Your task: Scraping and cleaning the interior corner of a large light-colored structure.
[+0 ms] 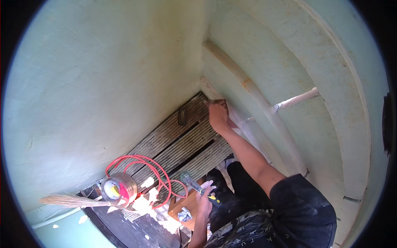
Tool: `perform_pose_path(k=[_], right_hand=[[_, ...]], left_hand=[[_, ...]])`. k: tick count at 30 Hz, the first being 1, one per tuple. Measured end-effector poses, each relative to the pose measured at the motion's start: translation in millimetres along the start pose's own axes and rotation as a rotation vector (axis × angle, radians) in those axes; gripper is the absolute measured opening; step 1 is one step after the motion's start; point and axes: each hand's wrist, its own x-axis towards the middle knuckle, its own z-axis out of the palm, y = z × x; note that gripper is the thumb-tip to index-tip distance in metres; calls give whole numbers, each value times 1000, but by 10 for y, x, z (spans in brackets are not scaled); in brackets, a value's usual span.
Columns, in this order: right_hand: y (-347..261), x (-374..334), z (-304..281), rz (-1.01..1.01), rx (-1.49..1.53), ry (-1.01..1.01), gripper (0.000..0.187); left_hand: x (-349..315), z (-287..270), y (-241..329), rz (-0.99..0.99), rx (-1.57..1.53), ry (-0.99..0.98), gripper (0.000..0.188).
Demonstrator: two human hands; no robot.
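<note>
My left hand [203, 199] is closed around the black-and-yellow handle of a putty knife [191, 182], whose wide blade points up and to the left above the slatted boards. My right arm reaches forward to the far corner. There, my right hand [218, 115] is closed on a flat brown piece [222, 103], held low beside the pale wall trim; its exact kind does not show. A small dark rectangular frame-like object [182, 117] lies on the boards [165, 142] to the left of that hand.
A red hose [169, 182] lies coiled by a round clear container [120, 189] at the lower left. Nearby are a straw broom [74, 201] and a crumpled pale scrap [185, 214]. Pale green walls [103, 74] meet at the corner; a pole [264, 99] runs along the right wall.
</note>
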Motion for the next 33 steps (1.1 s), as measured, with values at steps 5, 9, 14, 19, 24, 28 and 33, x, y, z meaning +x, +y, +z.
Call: perform_pose_path(k=[5, 9, 14, 19, 24, 28, 33], right_hand=[[-104, -135, 93, 100, 80, 118, 44], [412, -558, 236, -291, -47, 265, 47], [205, -441, 129, -235, -6, 331, 49], [-340, 497, -81, -4, 109, 192, 48], [-219, 287, 70, -84, 107, 283, 50], [303, -54, 256, -91, 142, 189, 49], [224, -95, 226, -208, 31, 190, 43]], left_hand=[[-60, 17, 2, 2, 44, 12, 24], [-69, 42, -22, -9, 77, 2, 23], [-88, 84, -79, -24, 94, 20, 21], [-91, 224, -85, -11, 119, 1, 28], [-151, 189, -16, 2, 109, 37, 29], [-149, 173, 7, 10, 39, 13, 26], [-224, 173, 48, 16, 50, 57, 26]])
